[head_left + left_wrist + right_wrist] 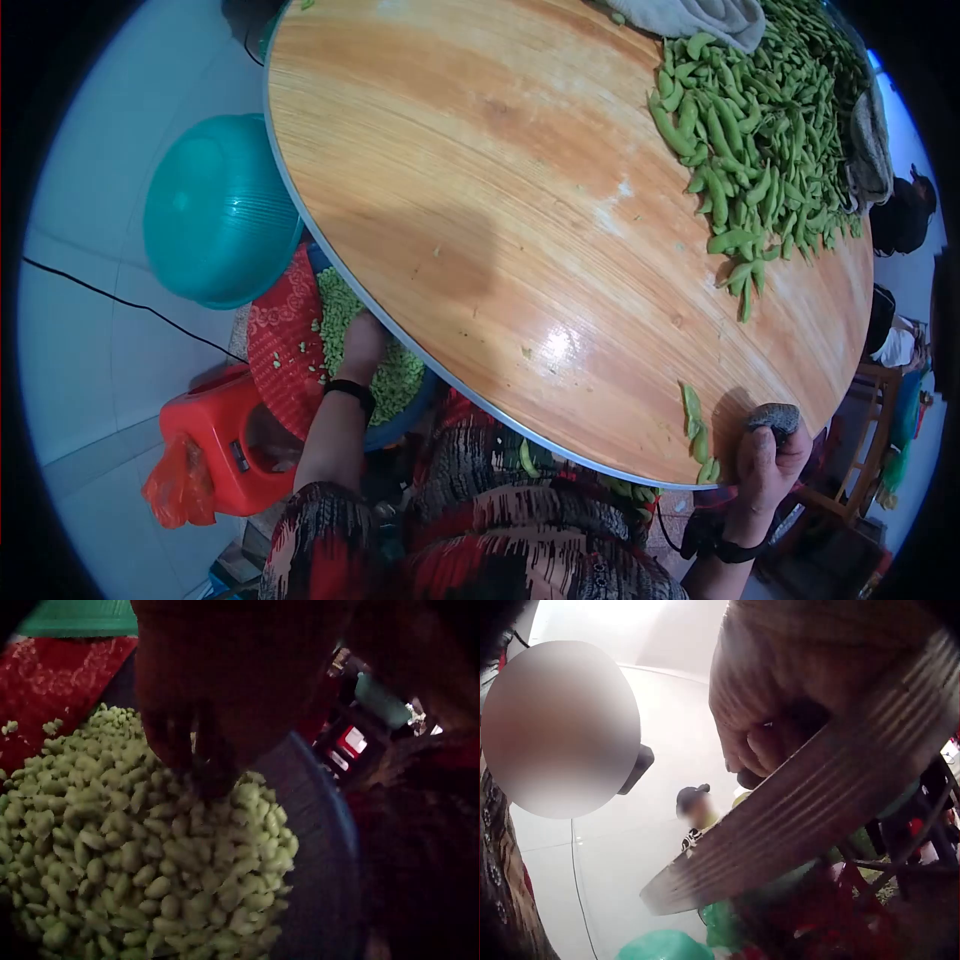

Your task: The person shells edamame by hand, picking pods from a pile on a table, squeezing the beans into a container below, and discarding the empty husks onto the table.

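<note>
Fingers of the right hand [770,468] grip a dark lump [775,417] over the rim of the table [450,150], lower right, near loose pods [692,410]; the left hand [363,345] touches shelled beans [402,375], lower left, its hold unclear. Broad wood stretches up to heaped pods [745,150], upper right.

We log a teal basin [210,215], red stool [225,425], orange plastic bag [180,485] beside it, black cable [150,308] nearby.
</note>
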Demonstrator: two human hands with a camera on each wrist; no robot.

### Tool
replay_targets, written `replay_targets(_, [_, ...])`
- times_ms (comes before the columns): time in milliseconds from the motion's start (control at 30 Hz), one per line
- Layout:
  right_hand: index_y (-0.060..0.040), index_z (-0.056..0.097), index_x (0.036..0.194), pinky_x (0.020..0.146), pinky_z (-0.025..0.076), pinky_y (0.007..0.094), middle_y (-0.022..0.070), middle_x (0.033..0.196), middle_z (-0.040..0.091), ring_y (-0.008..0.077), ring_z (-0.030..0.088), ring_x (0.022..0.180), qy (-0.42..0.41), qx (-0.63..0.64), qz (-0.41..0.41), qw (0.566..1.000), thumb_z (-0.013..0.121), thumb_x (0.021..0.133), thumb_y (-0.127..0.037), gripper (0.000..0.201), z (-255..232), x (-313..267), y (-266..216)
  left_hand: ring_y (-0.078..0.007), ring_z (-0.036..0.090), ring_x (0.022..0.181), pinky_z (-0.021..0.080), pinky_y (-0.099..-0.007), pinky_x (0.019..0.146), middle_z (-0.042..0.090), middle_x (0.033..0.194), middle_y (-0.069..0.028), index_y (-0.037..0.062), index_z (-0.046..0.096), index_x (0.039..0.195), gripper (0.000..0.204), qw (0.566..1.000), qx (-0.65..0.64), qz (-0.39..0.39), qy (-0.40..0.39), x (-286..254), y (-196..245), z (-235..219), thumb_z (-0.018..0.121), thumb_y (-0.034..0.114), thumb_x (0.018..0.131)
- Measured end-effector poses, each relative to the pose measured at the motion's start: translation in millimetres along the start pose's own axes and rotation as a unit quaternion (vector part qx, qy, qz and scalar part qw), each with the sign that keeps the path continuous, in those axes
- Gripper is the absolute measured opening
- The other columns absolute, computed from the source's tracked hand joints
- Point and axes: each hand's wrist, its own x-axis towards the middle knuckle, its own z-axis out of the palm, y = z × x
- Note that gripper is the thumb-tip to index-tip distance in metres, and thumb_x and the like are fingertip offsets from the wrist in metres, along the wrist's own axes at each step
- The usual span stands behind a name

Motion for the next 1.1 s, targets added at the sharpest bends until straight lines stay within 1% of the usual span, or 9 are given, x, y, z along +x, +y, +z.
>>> replay_targets(200, [0.0016, 0.054, 0.084, 0.035, 0.025, 0.0181, 0.0015, 0.058, 0.050, 0.0040, 0.035, 0.038, 0.034, 0.001, -0.015, 0.999, 0.064, 0.082, -0.022, 0.025, 6, 2, -2, -0.0308, 0.062, 0.091, 0.050, -0.0392, 0.075, 0.062, 0.101, -0.0203, 0.0008, 0.056, 0.110, 0.034, 0.999, 0.002, -0.017, 0.029, 20, 2, -5, 0.052, 0.024, 0.085])
replay_targets(233, [0.0016, 0.054, 0.084, 0.035, 0.025, 0.0181, 0.0015, 0.058, 0.050, 0.0040, 0.035, 0.038, 0.036, -0.001, -0.014, 0.999, 0.064, 0.082, -0.022, 0.025, 6, 2, -2, -0.0292, 0.060, 0.095, 0.050, -0.0394, 0.078, 0.059, 0.109, -0.0193, 0.0006, 0.051, 0.116, 0.037, 0.947, -0.316, -0.040, 0.048, 34, -33, 23, 0.049, 0.024, 0.088])
replay_targets(267, [0.0015, 0.054, 0.084, 0.035, 0.025, 0.0180, 0.0013, 0.057, 0.049, 0.0038, 0.035, 0.038, 0.039, -0.009, -0.008, 0.999, 0.063, 0.083, -0.021, 0.025, 5, 1, -1, -0.0276, 0.058, 0.100, 0.050, -0.0396, 0.081, 0.055, 0.116, -0.0182, 0.0004, 0.045, 0.122, 0.039, 0.795, -0.601, -0.060, 0.063, 41, -50, 40, 0.047, 0.025, 0.091])
replay_targets(667, [-0.0001, 0.060, 0.083, 0.046, 0.034, 0.0191, -0.0021, 0.061, 0.053, 0.0039, 0.044, 0.050, -0.028, -0.033, 0.020, 0.999, 0.059, 0.081, -0.011, 0.011, 0, 6, -7, -0.0267, 0.054, 0.106, 0.049, -0.0400, 0.087, 0.048, 0.125, -0.0170, 0.0010, 0.035, 0.129, 0.042, 0.736, -0.640, -0.116, -0.186, -25, 110, -53, 0.043, 0.021, 0.094])
replay_targets(733, [0.0000, 0.061, 0.082, 0.049, 0.038, 0.0217, -0.0013, 0.061, 0.054, 0.0047, 0.047, 0.053, -0.102, -0.029, 0.040, 0.994, 0.061, 0.081, -0.013, 0.013, -9, 15, -19, -0.0266, 0.054, 0.107, 0.049, -0.0401, 0.087, 0.047, 0.126, -0.0168, 0.0010, 0.034, 0.130, 0.042, 0.726, -0.635, -0.092, -0.247, -36, 167, -46, 0.043, 0.020, 0.094])
replay_targets(800, [0.0010, 0.061, 0.083, 0.050, 0.040, 0.0256, 0.0027, 0.060, 0.055, 0.0090, 0.049, 0.053, -0.163, -0.042, 0.007, 0.986, 0.061, 0.082, -0.016, 0.017, -13, 25, -24, -0.0221, 0.057, 0.102, 0.048, -0.0359, 0.085, 0.059, 0.111, -0.0126, -0.0026, 0.045, 0.122, 0.041, 0.951, -0.239, 0.065, -0.184, -98, 185, -53, 0.056, 0.007, 0.083])
replay_targets(900, [0.0022, 0.058, 0.082, 0.053, 0.045, 0.0313, 0.0115, 0.063, 0.059, 0.0224, 0.057, 0.054, -0.182, -0.166, -0.093, 0.965, 0.061, 0.081, -0.020, 0.022, -19, 54, -36, -0.0335, 0.060, 0.094, 0.049, -0.0374, 0.079, 0.060, 0.108, -0.0176, 0.0094, 0.052, 0.119, 0.042, 0.901, 0.038, 0.099, -0.420, -158, 265, -55, 0.063, 0.013, 0.079])
replay_targets(1000, [0.0021, 0.055, 0.077, 0.055, 0.047, 0.0366, 0.0157, 0.063, 0.059, 0.0311, 0.060, 0.059, -0.098, -0.362, -0.168, 0.912, 0.060, 0.079, -0.021, 0.024, -1, 80, -41, -0.0370, 0.059, 0.091, 0.050, -0.0368, 0.076, 0.060, 0.108, -0.0175, 0.0138, 0.056, 0.115, 0.039, 0.865, 0.141, 0.271, -0.398, -196, 361, -68, 0.065, 0.016, 0.077])
replay_targets(1100, [0.0003, 0.053, 0.073, 0.057, 0.047, 0.0424, 0.0168, 0.060, 0.058, 0.0347, 0.061, 0.061, -0.098, -0.404, -0.190, 0.889, 0.059, 0.078, -0.022, 0.024, 10, 96, -35, -0.0128, 0.060, 0.069, 0.049, -0.0263, 0.064, 0.064, 0.093, -0.0108, 0.0026, 0.056, 0.110, 0.035, 0.829, -0.030, 0.356, -0.429, -191, 405, -71, 0.066, 0.017, 0.079])
